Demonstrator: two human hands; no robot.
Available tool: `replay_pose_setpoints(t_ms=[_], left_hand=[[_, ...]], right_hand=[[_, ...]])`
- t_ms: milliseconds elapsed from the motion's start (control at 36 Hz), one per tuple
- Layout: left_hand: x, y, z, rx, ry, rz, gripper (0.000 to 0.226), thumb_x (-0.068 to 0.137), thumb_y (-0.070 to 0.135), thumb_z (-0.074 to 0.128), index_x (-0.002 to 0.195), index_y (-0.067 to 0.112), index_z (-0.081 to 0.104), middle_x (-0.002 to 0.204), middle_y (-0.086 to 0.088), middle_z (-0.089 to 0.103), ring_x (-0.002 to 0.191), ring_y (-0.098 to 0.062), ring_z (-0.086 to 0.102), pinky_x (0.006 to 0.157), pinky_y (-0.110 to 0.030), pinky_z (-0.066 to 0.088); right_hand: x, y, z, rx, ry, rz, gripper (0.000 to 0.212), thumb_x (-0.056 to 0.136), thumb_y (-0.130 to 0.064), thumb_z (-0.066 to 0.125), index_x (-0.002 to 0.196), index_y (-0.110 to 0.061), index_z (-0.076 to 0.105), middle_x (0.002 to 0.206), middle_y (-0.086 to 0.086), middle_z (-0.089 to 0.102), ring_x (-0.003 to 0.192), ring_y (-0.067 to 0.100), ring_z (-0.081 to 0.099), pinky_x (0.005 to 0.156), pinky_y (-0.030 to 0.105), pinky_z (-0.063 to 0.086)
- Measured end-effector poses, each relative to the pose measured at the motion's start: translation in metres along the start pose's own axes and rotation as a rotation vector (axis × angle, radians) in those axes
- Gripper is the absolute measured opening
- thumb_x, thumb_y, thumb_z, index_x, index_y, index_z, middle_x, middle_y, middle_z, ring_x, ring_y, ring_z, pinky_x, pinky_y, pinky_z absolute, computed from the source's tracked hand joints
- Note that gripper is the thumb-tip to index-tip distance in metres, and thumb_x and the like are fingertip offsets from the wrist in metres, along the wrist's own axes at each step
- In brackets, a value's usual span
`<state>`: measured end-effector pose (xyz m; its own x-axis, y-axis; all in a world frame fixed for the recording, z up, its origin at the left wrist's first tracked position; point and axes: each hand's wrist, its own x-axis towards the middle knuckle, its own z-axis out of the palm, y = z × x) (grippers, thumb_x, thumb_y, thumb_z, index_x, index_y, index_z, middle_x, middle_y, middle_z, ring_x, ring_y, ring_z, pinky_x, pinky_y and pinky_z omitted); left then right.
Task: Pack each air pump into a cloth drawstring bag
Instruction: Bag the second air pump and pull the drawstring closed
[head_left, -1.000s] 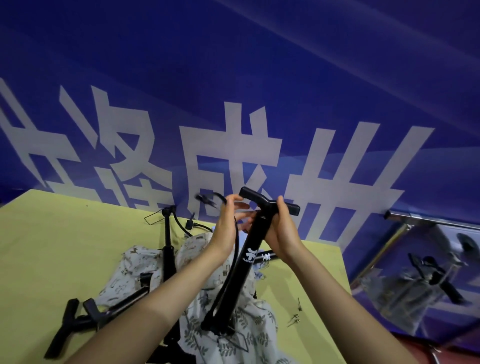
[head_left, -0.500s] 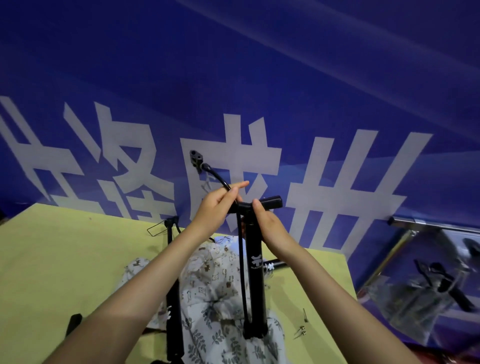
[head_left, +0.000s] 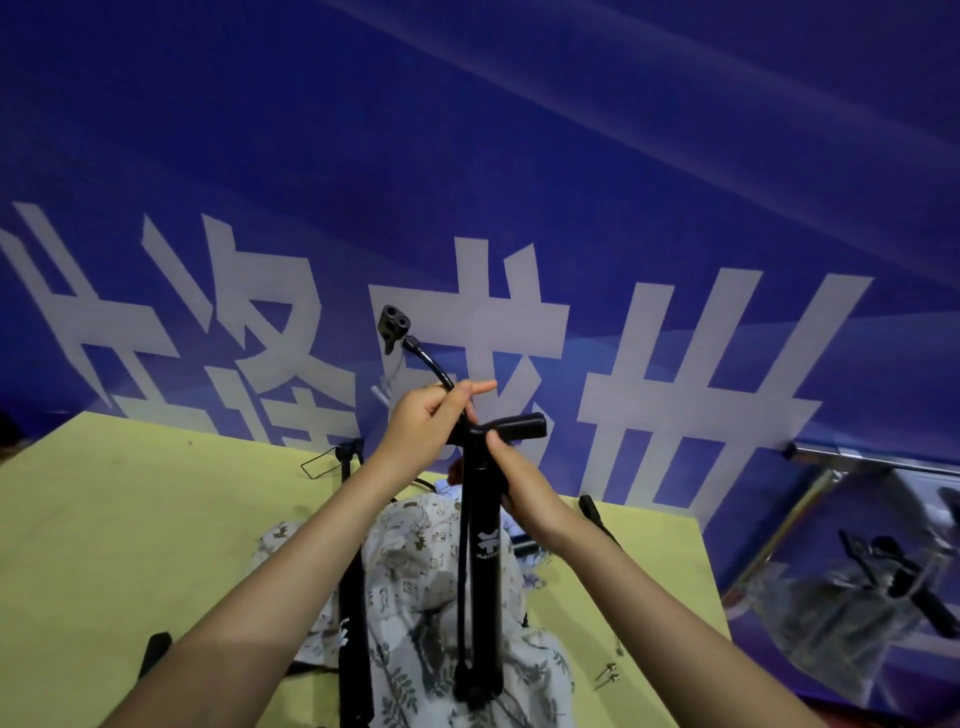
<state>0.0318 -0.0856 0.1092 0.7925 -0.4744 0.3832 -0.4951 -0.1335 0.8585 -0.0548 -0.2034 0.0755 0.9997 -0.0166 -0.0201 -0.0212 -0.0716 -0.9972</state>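
Upright over the bags (head_left: 415, 582), a black pump (head_left: 487, 561) stood with its foot on the patterned cloth, held at the top by both hands. A left hand (head_left: 426, 431) curled round the left end of the T-handle (head_left: 519, 427) and pinched the hose (head_left: 441, 371) against it, forefinger stretched out straight; a right hand (head_left: 514, 483) wrapped the barrel just under the handle, thumb on its front. Beyond the left hand's grip the hose arched up and left, its nozzle (head_left: 393, 323) hanging free in the air. None of the pump had yet entered a bag. A second pump (head_left: 354, 597) lay on the yellow table (head_left: 130, 519) at the left, partly under the cloth, and small needle fittings (head_left: 608, 675) lay loose near the table's right edge. The risk, by the look of it, lay in that free hose: springy, it could slip the pinch and whip loose, or its nozzle could snag a bag's mouth on the way in. A foot resting on soft, rumpled cloth could also slide, tipping the pump toward the fittings and knocking them off the edge
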Motion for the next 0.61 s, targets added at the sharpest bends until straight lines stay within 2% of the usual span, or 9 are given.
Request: replay_pose_setpoints(t_ms=[56, 111, 194, 278, 306, 389, 417, 528, 611], left_hand=[[-0.001, -0.003, -0.002, 0.011, 0.049, -0.017, 0.046, 0.102, 0.019, 0.042, 0.076, -0.012, 0.064, 0.101, 0.004, 0.072, 0.096, 0.001, 0.065, 0.083, -0.017, 0.048], [-0.003, -0.004, -0.006, 0.009, 0.082, -0.035, 0.046, 0.102, 0.022, 0.041, 0.085, -0.011, 0.068, 0.094, 0.008, 0.072, 0.089, 0.005, 0.064, 0.08, -0.013, 0.046], [-0.004, -0.002, -0.011, -0.042, 0.073, -0.067, 0.041, 0.103, 0.025, 0.038, 0.093, 0.01, 0.075, 0.078, 0.006, 0.064, 0.076, 0.002, 0.06, 0.076, -0.011, 0.044], [-0.001, 0.005, -0.018, 0.016, 0.039, -0.015, 0.042, 0.103, 0.029, 0.039, 0.079, 0.026, 0.073, 0.08, -0.005, 0.065, 0.076, -0.007, 0.061, 0.076, -0.02, 0.047], [0.001, 0.009, -0.021, 0.06, 0.02, 0.012, 0.041, 0.1, 0.033, 0.039, 0.076, 0.027, 0.072, 0.081, -0.005, 0.066, 0.077, -0.009, 0.062, 0.078, -0.024, 0.048], [0.009, 0.017, -0.033, 0.172, -0.024, 0.037, 0.04, 0.095, 0.042, 0.038, 0.077, 0.031, 0.072, 0.083, -0.003, 0.069, 0.081, -0.014, 0.065, 0.082, -0.036, 0.052], [0.01, 0.019, -0.036, 0.189, -0.03, 0.036, 0.04, 0.096, 0.043, 0.038, 0.079, 0.031, 0.073, 0.085, -0.003, 0.069, 0.082, -0.015, 0.066, 0.083, -0.039, 0.052], [0.01, 0.025, -0.04, 0.206, -0.05, 0.022, 0.035, 0.102, 0.037, 0.039, 0.091, 0.031, 0.072, 0.096, 0.002, 0.07, 0.09, -0.008, 0.066, 0.09, -0.037, 0.052], [0.009, 0.026, -0.041, 0.151, -0.051, -0.033, 0.042, 0.102, 0.033, 0.04, 0.09, 0.013, 0.074, 0.099, 0.015, 0.071, 0.096, -0.003, 0.066, 0.097, -0.037, 0.05]], right_hand=[[-0.004, 0.013, 0.006, 0.004, -0.001, 0.04, 0.076, 0.085, -0.073, 0.04, 0.148, -0.031, 0.032, 0.139, 0.006, 0.053, 0.129, 0.02, 0.05, 0.111, 0.044, 0.037], [-0.008, 0.026, 0.009, -0.003, -0.007, 0.064, 0.074, 0.083, -0.076, 0.042, 0.146, -0.04, 0.031, 0.148, -0.002, 0.044, 0.137, 0.018, 0.041, 0.114, 0.048, 0.032], [-0.013, 0.029, 0.014, -0.022, 0.058, 0.032, 0.055, 0.092, -0.066, 0.035, 0.14, -0.04, 0.04, 0.141, -0.016, 0.048, 0.132, 0.004, 0.043, 0.114, 0.041, 0.033], [-0.01, 0.021, 0.018, -0.019, 0.137, -0.033, 0.036, 0.102, -0.045, 0.035, 0.133, -0.033, 0.048, 0.134, -0.013, 0.054, 0.121, -0.006, 0.049, 0.104, 0.018, 0.038], [-0.009, 0.017, 0.019, -0.006, 0.152, -0.045, 0.035, 0.102, -0.042, 0.037, 0.133, -0.03, 0.049, 0.13, -0.012, 0.056, 0.118, -0.002, 0.051, 0.102, 0.018, 0.039], [-0.004, 0.011, 0.021, 0.018, 0.161, -0.069, 0.042, 0.098, -0.048, 0.041, 0.132, -0.027, 0.052, 0.111, -0.009, 0.058, 0.107, 0.013, 0.055, 0.108, 0.043, 0.041], [-0.003, 0.009, 0.021, 0.019, 0.157, -0.083, 0.037, 0.099, -0.045, 0.041, 0.13, -0.03, 0.054, 0.108, -0.009, 0.059, 0.105, 0.014, 0.055, 0.108, 0.045, 0.041], [-0.001, 0.006, 0.022, 0.01, 0.132, -0.119, 0.022, 0.102, -0.038, 0.04, 0.118, -0.048, 0.052, 0.114, -0.004, 0.062, 0.107, 0.015, 0.056, 0.104, 0.039, 0.042], [-0.001, 0.005, 0.024, -0.008, 0.121, -0.127, 0.023, 0.102, -0.039, 0.039, 0.114, -0.053, 0.052, 0.105, -0.012, 0.062, 0.101, 0.012, 0.056, 0.1, 0.036, 0.042]])
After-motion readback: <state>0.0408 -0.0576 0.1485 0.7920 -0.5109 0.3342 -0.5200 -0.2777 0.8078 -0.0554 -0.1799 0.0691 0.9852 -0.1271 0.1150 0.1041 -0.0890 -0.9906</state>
